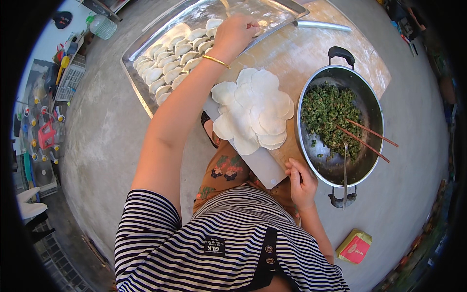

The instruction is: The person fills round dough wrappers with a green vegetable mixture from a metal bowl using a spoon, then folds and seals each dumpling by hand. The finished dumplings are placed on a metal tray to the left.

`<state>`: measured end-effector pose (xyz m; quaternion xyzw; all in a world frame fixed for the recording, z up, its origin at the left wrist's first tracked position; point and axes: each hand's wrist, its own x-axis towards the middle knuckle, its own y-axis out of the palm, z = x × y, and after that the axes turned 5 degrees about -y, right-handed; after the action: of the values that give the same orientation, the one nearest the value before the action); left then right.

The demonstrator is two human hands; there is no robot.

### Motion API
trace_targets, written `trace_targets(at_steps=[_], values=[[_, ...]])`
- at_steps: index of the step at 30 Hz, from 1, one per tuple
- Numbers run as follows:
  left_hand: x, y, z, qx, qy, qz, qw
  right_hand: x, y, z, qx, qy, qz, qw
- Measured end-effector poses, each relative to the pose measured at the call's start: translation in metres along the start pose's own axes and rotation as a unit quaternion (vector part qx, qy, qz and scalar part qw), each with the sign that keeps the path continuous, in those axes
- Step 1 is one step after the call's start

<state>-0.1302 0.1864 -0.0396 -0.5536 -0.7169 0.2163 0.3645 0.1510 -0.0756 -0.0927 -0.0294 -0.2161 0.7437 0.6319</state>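
My left hand [236,35] reaches over a shallow metal tray [135,84], its fingers curled down near the right rim. A pale bit shows by the fingertips, but what they hold is hidden. Rows of folded raw dumplings [170,65] fill the tray's left part. My right hand [303,181] is beside the near edge of the wooden board [292,54], fingers loosely bent, nothing visible in them. Between my hands lies an overlapping pile of round dough wrappers [253,109]. To the right, a two-handled metal pan [330,174] holds chopped green filling [326,113].
Two chopsticks [368,144] and a metal spoon [345,179] jut over the pan's rim. A pale rolling pin [323,25] lies on the floured board. A grey panel [270,169] sticks out below it. A red-and-yellow packet [355,248] rests on the concrete floor [98,120].
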Motion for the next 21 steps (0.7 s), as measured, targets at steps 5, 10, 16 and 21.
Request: trace_targets(at_steps=[5,10,16,21], values=[[-0.07,-0.023,-0.028,-0.099,-0.077,0.22,0.968,0.001,-0.001,0.0,-0.001,-0.011,0.008,1.0],[-0.111,-0.014,-0.035,-0.032,-0.083,0.309,0.947,0.005,-0.008,0.006,-0.013,-0.025,0.068,0.997],[-0.104,0.023,-0.042,0.009,-0.021,0.238,0.971,0.008,-0.052,0.064,-0.078,-0.16,0.144,0.973],[-0.087,0.049,-0.038,0.025,0.035,0.254,0.966,0.004,-0.105,0.099,-0.287,-0.181,0.104,0.935]])
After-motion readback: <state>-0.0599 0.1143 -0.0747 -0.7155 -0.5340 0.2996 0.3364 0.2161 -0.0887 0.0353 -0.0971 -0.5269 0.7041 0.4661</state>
